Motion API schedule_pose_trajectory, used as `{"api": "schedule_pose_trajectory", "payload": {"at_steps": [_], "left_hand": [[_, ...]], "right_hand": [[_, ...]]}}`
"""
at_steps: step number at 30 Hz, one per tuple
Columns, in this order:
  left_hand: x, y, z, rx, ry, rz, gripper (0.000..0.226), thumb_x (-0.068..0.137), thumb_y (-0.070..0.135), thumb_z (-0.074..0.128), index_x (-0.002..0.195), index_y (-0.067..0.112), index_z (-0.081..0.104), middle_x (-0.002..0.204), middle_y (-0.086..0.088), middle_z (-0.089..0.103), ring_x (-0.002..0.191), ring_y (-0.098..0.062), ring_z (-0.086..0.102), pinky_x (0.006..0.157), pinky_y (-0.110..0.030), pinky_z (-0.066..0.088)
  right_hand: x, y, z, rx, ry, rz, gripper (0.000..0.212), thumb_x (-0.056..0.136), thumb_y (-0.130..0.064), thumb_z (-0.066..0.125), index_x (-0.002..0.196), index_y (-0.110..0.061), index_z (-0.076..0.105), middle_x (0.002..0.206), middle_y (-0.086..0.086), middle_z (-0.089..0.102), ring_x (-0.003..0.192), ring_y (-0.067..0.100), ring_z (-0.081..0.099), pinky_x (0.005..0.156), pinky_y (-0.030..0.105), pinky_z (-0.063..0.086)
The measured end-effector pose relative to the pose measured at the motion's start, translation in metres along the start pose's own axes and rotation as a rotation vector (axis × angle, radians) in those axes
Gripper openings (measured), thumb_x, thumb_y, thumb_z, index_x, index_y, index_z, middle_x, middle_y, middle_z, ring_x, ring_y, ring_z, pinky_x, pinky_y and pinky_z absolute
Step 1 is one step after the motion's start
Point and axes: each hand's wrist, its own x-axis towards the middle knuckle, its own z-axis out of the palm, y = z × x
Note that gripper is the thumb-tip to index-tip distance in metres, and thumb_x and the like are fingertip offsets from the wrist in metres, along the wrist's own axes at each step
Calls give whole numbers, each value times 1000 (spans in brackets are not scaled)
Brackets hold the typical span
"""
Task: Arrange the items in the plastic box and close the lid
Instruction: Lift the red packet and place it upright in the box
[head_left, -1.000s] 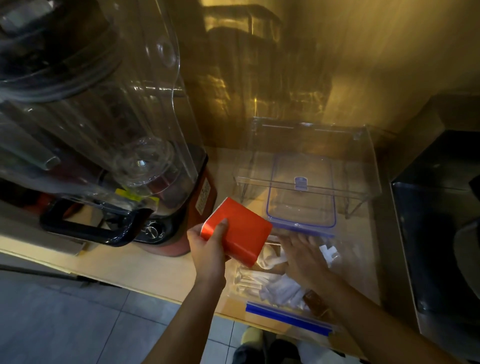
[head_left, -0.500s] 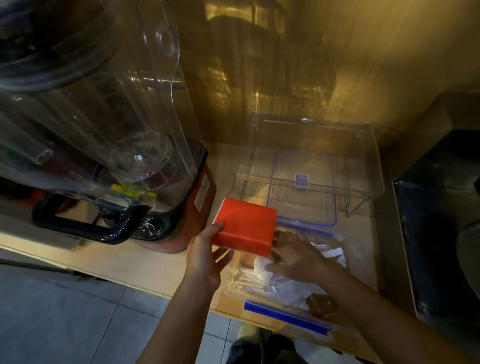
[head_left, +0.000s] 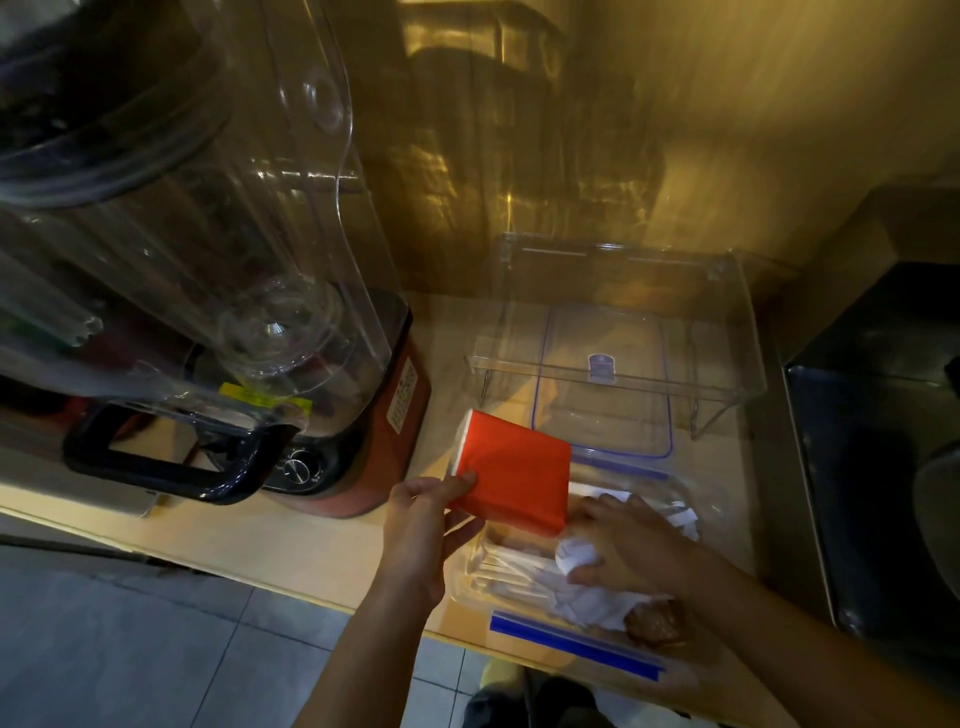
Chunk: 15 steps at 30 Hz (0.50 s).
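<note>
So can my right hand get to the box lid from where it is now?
Probably yes: the right hand is pressing white items in the plastic box, and the lid lies just beyond, under the clear stand, open-fronted.

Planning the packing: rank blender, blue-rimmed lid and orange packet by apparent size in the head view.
1. Blender, though it is nearest the camera.
2. Blue-rimmed lid.
3. Orange packet, held by the left hand; nearly the lid's size, so unsure.

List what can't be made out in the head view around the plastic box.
- Plastic box floor under the right hand: hidden by the hand and white wrappers.
- Red pack in the left hand: no print visible, contents unknown.
- Brown item at the near right corner: too dim to identify.
- Lid: partly behind a clear stand; glare blurs its edges.
- Blender label: text too small.
</note>
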Motion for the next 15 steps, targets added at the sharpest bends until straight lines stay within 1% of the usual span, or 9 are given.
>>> {"api": "schedule_pose_trajectory", "payload": {"at_steps": [2, 3, 5, 6, 8, 9, 11, 13, 15], "left_hand": [[1, -2, 0, -11, -2, 1, 30, 82, 9, 66, 103, 11, 44, 96, -11, 58, 88, -27, 63, 80, -42, 57], [1, -3, 0, -17, 0, 0, 29, 82, 9, 66, 102, 11, 45, 97, -11, 58, 90, -28, 63, 81, -43, 57], [1, -5, -1, -18, 8, -3, 28, 82, 9, 66, 100, 10, 46, 99, -12, 59, 93, -29, 63, 82, -43, 56], [1, -6, 0, -12, 12, -3, 27, 82, 10, 66, 99, 10, 46, 99, -12, 59, 93, -29, 63, 82, -44, 56], [0, -7, 0, 3, 15, 1, 26, 82, 11, 66, 98, 10, 46, 100, -13, 59, 94, -29, 63, 82, -44, 56], [0, -7, 1, 11, 13, 4, 27, 82, 11, 66, 99, 10, 45, 100, -13, 59, 93, -29, 63, 81, -43, 57], [-1, -7, 2, 34, 6, 11, 29, 82, 12, 66, 100, 11, 44, 101, -15, 58, 94, -30, 63, 79, -40, 57], [-2, -8, 2, 55, 11, 7, 31, 82, 13, 67, 100, 11, 43, 102, -16, 56, 93, -29, 60, 73, -35, 56], [-4, -9, 4, 60, 22, -8, 31, 82, 13, 68, 101, 11, 43, 102, -16, 55, 91, -27, 58, 68, -32, 54]], "right_hand": [[-2, 3, -3, 44, 44, 18, 45, 91, -51, 43, 127, -25, 51, 132, -1, 51, 122, 18, 45, 98, 35, 36], [0, 1, -4, 1, 76, 4, 39, 95, -42, 40, 124, -19, 53, 128, 3, 54, 119, 20, 49, 93, 35, 39], [8, -6, -3, -160, 135, 17, 35, 96, -21, 38, 127, -9, 49, 127, 13, 54, 114, 27, 52, 87, 39, 45], [12, -8, -3, -193, 172, 82, 36, 93, -18, 45, 126, -5, 49, 122, 17, 56, 106, 29, 58, 82, 39, 50], [18, -10, -3, -191, 253, 194, 37, 83, -18, 59, 116, -3, 57, 104, 17, 66, 86, 29, 68, 69, 34, 56], [21, -11, -2, -164, 244, 225, 31, 85, -17, 55, 114, -4, 58, 105, 17, 66, 88, 30, 68, 73, 35, 55], [26, -10, 3, -95, 224, 266, 29, 93, -15, 40, 117, -5, 53, 117, 17, 60, 104, 32, 60, 87, 39, 48], [29, -6, 4, -49, 229, 301, 30, 93, -18, 39, 117, -6, 53, 120, 15, 59, 109, 31, 57, 90, 39, 44], [28, -2, 4, -58, 200, 264, 29, 92, -19, 41, 116, -9, 56, 122, 12, 57, 111, 30, 55, 93, 39, 42]]}}
